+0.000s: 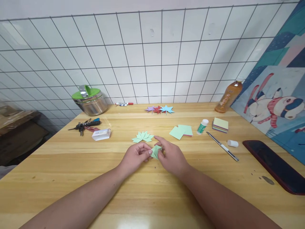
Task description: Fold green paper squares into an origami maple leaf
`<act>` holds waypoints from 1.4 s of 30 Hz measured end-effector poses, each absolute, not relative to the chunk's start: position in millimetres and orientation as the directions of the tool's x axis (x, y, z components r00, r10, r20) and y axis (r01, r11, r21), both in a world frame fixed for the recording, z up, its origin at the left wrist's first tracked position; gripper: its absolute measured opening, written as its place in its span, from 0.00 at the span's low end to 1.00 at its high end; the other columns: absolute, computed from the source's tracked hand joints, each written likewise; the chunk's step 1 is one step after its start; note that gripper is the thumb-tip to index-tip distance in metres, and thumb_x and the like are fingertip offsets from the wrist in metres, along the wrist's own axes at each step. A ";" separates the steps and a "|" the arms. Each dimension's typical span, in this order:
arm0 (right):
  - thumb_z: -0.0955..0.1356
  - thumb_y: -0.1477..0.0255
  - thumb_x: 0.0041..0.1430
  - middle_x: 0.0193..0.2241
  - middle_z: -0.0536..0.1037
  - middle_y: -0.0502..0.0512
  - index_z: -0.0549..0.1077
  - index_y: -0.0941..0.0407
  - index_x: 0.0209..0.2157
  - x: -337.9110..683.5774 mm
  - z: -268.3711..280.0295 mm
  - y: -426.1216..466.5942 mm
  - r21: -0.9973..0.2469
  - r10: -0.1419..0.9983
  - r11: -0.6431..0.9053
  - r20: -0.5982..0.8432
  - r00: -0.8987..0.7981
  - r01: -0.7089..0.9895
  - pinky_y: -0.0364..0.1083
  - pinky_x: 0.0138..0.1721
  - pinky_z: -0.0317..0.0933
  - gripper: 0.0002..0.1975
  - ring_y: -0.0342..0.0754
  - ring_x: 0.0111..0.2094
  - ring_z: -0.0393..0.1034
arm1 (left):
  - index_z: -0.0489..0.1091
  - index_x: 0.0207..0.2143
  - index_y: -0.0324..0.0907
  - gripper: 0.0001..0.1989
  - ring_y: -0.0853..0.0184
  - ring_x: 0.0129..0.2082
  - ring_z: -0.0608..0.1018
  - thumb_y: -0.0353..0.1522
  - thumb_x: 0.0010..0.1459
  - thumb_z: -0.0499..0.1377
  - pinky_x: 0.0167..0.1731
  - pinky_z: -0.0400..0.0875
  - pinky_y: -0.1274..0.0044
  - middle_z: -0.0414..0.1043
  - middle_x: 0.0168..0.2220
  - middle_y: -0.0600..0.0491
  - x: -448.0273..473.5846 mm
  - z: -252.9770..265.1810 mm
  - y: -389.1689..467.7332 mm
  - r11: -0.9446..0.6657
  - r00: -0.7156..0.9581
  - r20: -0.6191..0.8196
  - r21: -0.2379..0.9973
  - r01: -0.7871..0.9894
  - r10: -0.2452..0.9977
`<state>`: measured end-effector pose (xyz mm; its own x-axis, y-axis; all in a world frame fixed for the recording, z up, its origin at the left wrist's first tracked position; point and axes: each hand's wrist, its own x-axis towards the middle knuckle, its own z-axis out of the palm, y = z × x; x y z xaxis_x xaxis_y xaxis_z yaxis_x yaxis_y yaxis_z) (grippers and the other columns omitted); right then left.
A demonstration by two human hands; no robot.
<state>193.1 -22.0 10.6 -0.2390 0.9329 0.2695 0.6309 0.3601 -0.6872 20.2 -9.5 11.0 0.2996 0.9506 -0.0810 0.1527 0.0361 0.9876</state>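
Note:
Between my two hands is a small piece of folded green paper point(156, 151), its creases showing. My left hand point(137, 156) pinches its left edge between thumb and fingers. On the other side, my right hand point(172, 156) grips the right edge, thumb low and index finger stretched forward. Just beyond my hands lies a green folded paper leaf point(143, 136) with several points. Flat green paper squares point(177, 132) rest a little farther to the right, overlapping. An upright glue stick point(202, 126) without its cap stands beside them.
Folded paper leaves point(160, 109) in purple, red and blue lie near the wall. On the right are a paper stack point(220, 124), a utility knife point(222, 146), a white cap point(233, 143), a phone point(276, 165) and a bottle point(229, 96). Keys point(85, 125), a small box point(101, 134) and a pot point(91, 101) sit left.

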 end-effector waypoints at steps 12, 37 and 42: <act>0.61 0.74 0.53 0.21 0.72 0.47 0.71 0.55 0.37 188.0 6.3 -13.7 -0.990 0.975 0.001 -0.030 -0.220 0.140 0.41 0.23 0.62 0.11 0.41 0.20 0.66 | 0.68 0.34 0.39 0.15 0.70 0.24 0.74 0.40 0.48 0.62 0.26 0.70 0.78 0.73 0.25 0.54 19.2 7.1 -4.9 0.036 0.252 -0.061 0.994 0.101 0.966; 0.64 0.81 0.53 0.35 0.77 0.51 0.74 0.53 0.34 199.6 8.8 -11.8 -0.579 0.815 0.579 0.418 -0.401 0.574 0.46 0.43 0.59 0.11 0.46 0.39 0.68 | 0.67 0.32 0.40 0.11 0.72 0.23 0.70 0.36 0.49 0.61 0.25 0.67 0.80 0.67 0.22 0.57 17.1 10.1 -4.3 0.042 0.329 -0.077 0.993 0.113 0.941; 0.65 0.81 0.52 0.33 0.76 0.49 0.74 0.52 0.32 198.8 7.1 -12.2 -0.670 0.821 0.570 0.435 -0.370 0.475 0.43 0.40 0.60 0.11 0.43 0.36 0.68 | 0.68 0.31 0.39 0.12 0.73 0.22 0.70 0.37 0.47 0.62 0.23 0.67 0.80 0.68 0.22 0.57 16.2 12.4 -2.7 0.077 0.309 -0.102 0.993 0.091 0.946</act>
